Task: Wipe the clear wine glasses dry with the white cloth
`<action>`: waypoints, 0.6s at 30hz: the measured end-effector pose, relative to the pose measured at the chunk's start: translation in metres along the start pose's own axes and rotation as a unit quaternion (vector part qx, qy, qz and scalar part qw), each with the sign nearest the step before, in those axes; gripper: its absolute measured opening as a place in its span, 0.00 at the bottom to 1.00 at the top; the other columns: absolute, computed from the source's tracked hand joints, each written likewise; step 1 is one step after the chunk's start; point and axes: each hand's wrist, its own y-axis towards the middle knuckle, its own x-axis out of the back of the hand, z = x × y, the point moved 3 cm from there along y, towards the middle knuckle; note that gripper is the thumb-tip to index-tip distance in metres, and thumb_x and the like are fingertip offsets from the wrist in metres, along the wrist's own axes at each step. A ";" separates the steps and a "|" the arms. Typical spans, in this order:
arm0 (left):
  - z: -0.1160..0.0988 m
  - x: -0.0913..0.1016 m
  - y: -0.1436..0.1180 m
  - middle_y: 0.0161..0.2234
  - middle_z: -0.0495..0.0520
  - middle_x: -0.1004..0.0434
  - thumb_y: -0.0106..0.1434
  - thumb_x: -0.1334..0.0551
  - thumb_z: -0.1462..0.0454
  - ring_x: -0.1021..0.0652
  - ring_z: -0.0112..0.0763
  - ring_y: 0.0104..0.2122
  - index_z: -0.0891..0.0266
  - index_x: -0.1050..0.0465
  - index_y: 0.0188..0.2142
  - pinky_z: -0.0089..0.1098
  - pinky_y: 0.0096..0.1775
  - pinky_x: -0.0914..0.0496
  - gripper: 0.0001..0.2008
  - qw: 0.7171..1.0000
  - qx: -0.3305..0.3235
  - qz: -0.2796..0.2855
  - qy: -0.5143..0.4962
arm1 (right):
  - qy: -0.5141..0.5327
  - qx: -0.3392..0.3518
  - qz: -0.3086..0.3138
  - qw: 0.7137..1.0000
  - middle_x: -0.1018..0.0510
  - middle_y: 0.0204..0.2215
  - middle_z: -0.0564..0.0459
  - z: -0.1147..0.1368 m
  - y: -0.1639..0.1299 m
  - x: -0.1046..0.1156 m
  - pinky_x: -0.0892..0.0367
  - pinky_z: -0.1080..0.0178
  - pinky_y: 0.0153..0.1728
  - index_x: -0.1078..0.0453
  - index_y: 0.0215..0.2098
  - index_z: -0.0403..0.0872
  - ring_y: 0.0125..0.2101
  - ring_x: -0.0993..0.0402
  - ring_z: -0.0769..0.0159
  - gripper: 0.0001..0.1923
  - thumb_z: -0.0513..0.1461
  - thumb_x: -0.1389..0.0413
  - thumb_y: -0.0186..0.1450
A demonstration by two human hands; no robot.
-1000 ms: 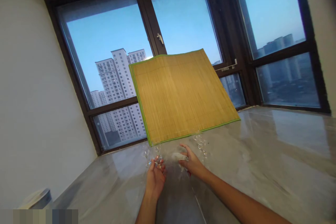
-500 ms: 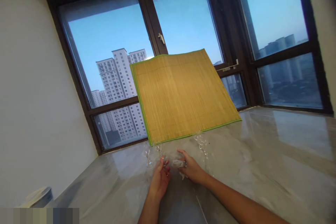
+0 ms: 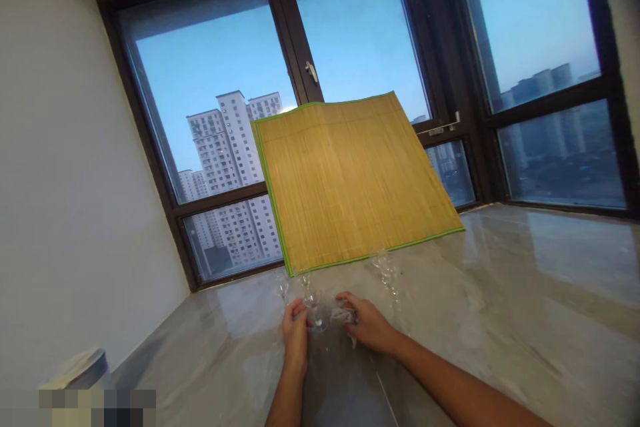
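Note:
My left hand (image 3: 296,337) is beside a clear stemmed glass (image 3: 315,310), with fingers loosely curved and a gap between thumb and fingertips. Just beyond those fingers stands another stemmed glass (image 3: 283,289); its lower part is hidden by the hand, and whether they touch is unclear. A third glass (image 3: 305,279) stands slightly farther back. My right hand (image 3: 369,325) is closed on a crumpled pale cloth (image 3: 344,315), to the right of the nearest glass. More clear glasses (image 3: 386,270) stand in a row beyond my right hand, their outlines faint against the stone.
A bamboo mat (image 3: 357,180) with green edging leans against the window (image 3: 205,67) at the back of the glossy stone ledge (image 3: 500,300). A white wall (image 3: 75,180) borders the left. A pale round-edged object (image 3: 77,368) is at the lower left.
My left hand has moved left from the nearest glass, which now stands free of it. The right hand still holds the cloth, almost in place. The view has shifted slightly.

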 end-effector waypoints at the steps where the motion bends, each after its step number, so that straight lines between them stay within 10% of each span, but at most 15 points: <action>1: -0.002 0.005 0.002 0.31 0.49 0.24 0.51 0.34 0.59 0.28 0.29 0.24 0.59 0.26 0.42 0.28 0.27 0.39 0.18 0.998 -0.030 -0.030 0.037 | -0.012 0.002 0.007 1.000 0.19 0.46 0.48 -0.001 -0.001 -0.001 0.33 0.60 0.49 0.33 0.58 0.48 0.47 0.24 0.59 0.34 0.30 0.45 0.51; 4: -0.009 0.018 0.007 0.30 0.52 0.25 0.52 0.37 0.65 0.25 0.39 0.33 0.58 0.25 0.33 0.33 0.37 0.35 0.07 0.969 -0.127 -0.087 0.192 | -0.037 0.015 0.044 0.998 0.20 0.48 0.48 0.001 -0.005 -0.003 0.34 0.59 0.51 0.33 0.59 0.48 0.49 0.24 0.57 0.36 0.32 0.44 0.51; 8: -0.002 0.017 0.009 0.41 0.59 0.22 0.47 0.39 0.73 0.26 0.49 0.49 0.58 0.23 0.32 0.42 0.55 0.40 0.13 0.914 -0.202 -0.023 0.352 | -0.094 0.059 0.109 0.988 0.21 0.51 0.47 0.015 -0.013 -0.004 0.35 0.56 0.53 0.34 0.62 0.49 0.50 0.25 0.54 0.38 0.33 0.44 0.52; 18: -0.004 0.039 0.032 0.51 0.65 0.24 0.46 0.38 0.75 0.31 0.55 0.59 0.61 0.24 0.29 0.49 0.64 0.53 0.12 0.936 -0.168 -0.066 0.302 | -0.248 0.150 0.229 0.929 0.25 0.57 0.42 0.053 -0.014 -0.030 0.33 0.50 0.48 0.48 0.71 0.52 0.49 0.24 0.45 0.44 0.38 0.46 0.56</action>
